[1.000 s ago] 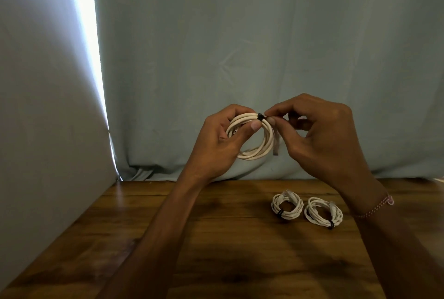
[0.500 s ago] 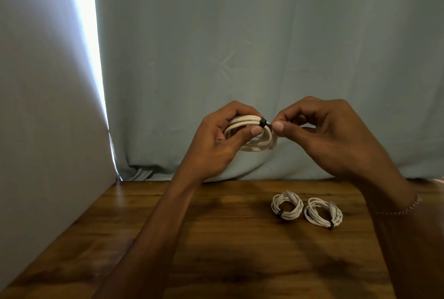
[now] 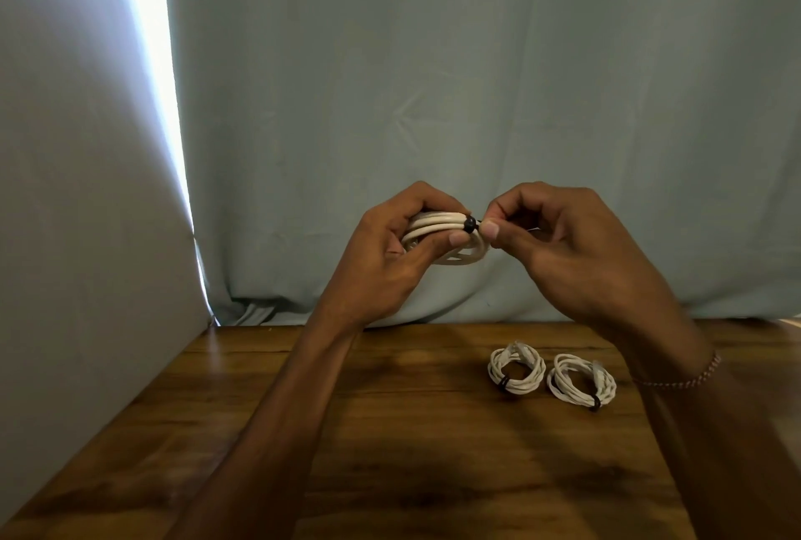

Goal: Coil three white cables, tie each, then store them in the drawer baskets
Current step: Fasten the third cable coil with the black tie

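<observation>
Both hands grasp one coiled cable [image 3: 437,231]: left hand [image 3: 390,253] around it, right hand [image 3: 559,244] pinching its black tie [image 3: 469,224].

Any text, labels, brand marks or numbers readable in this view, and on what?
None can be read.
Held white coiled cable and its black tie: no print visible.
Two tied white cable coils on the brown wooden table: no markings visible.
Pale blue curtain: plain.

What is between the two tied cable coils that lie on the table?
Only a narrow strip of bare wooden table shows in the head view. The left coil and the right coil lie side by side, close but apart.
</observation>
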Tool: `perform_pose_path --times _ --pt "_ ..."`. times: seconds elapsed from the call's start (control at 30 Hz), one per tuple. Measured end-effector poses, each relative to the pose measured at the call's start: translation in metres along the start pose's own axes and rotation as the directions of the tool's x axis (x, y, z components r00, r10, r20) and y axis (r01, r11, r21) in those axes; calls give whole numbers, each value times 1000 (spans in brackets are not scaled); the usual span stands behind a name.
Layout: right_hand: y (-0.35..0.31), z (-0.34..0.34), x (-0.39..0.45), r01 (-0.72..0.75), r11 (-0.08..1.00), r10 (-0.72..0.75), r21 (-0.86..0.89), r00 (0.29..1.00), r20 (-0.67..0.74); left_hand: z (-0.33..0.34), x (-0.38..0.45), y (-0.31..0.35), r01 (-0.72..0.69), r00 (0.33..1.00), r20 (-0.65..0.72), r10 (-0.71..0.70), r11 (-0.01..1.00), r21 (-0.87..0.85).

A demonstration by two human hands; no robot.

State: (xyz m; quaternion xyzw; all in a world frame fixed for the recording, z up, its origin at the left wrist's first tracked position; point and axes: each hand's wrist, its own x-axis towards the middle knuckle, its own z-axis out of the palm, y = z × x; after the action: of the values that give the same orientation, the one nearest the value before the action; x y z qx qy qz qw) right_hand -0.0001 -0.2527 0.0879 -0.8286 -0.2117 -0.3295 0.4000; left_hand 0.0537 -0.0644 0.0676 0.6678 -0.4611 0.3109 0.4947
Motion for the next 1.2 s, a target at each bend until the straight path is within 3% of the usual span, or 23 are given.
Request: perform_pose_path --times 0.5,0.8,1.0,1.2 --pt "-2 2 0 44 992 -48 121 999 26 -9 2 7 -12 999 50 8 997 72" --pt "0 -7 2 85 985 -92 152 995 38 -13 1 9 -1 998 64 -2 999 34" --pt "4 -15 5 137 960 -171 243 977 125 -14 2 8 -10 997 82 13 999 -36" --pt "8 -17 7 323 946 -319 -14 938 134 -12 2 5 2 995 96 3 999 -50"
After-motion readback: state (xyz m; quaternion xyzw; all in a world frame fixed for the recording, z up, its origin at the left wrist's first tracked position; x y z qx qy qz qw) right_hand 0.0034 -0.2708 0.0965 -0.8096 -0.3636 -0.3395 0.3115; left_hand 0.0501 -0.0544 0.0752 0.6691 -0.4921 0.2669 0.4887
